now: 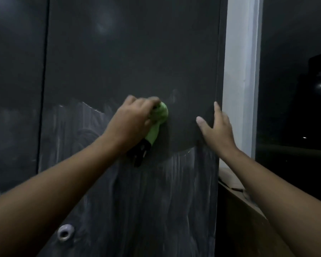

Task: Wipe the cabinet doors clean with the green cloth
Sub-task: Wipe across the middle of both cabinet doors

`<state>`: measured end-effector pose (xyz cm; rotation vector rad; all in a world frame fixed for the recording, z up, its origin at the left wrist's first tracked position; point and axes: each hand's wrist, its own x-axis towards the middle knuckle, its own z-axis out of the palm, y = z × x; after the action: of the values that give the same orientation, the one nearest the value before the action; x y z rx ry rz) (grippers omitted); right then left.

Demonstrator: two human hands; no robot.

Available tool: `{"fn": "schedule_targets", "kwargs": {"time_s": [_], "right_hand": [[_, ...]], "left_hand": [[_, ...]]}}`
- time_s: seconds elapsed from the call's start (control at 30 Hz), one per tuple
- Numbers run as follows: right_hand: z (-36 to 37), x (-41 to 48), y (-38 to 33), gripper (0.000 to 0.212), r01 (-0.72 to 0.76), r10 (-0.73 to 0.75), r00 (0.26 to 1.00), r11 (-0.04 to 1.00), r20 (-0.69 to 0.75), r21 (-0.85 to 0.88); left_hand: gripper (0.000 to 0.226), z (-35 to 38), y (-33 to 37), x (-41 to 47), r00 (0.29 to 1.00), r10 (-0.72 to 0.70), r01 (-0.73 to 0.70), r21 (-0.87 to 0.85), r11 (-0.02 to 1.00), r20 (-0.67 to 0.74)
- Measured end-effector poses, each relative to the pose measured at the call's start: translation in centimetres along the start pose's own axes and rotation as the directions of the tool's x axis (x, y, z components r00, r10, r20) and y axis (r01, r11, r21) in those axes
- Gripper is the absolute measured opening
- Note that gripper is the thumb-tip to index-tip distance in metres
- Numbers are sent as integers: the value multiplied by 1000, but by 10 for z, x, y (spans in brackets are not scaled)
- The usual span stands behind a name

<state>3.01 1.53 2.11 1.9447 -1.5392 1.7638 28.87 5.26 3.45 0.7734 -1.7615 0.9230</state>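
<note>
A tall dark grey cabinet door (130, 52) fills the middle of the view, with whitish wet streaks across its lower half. My left hand (132, 119) grips a bunched green cloth (158, 123) and presses it against the door at mid-height; a black patterned end of the cloth hangs below the hand. My right hand (217, 130) rests on the door near its right edge, with thumb and fingers spread and nothing in it. A round metal lock (65, 232) sits low on the door at the left.
Another dark cabinet door (15, 89) stands to the left, past a narrow vertical gap. A white window frame (239, 71) runs down the right side, with a dark window pane (295, 108) beyond it and a ledge (230, 180) below.
</note>
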Motion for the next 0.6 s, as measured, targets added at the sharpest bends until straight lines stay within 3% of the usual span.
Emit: {"fn": "schedule_targets", "kwargs": {"time_s": [0.1,0.2,0.6], "right_hand": [[6,-6,-6,104,-10,21,995,993,101,-114],[11,-7,0,110,-13,30,991,992,133,-125],[10,-4,16,108,43,-31,989,996,148,-75]], "left_hand": [[44,-10,-6,46,981,-156,150,-61,987,-117],[42,1,-2,81,969,-207,202,-54,978,-132],[43,60,48,19,999,40,-39,-84,996,4]]}}
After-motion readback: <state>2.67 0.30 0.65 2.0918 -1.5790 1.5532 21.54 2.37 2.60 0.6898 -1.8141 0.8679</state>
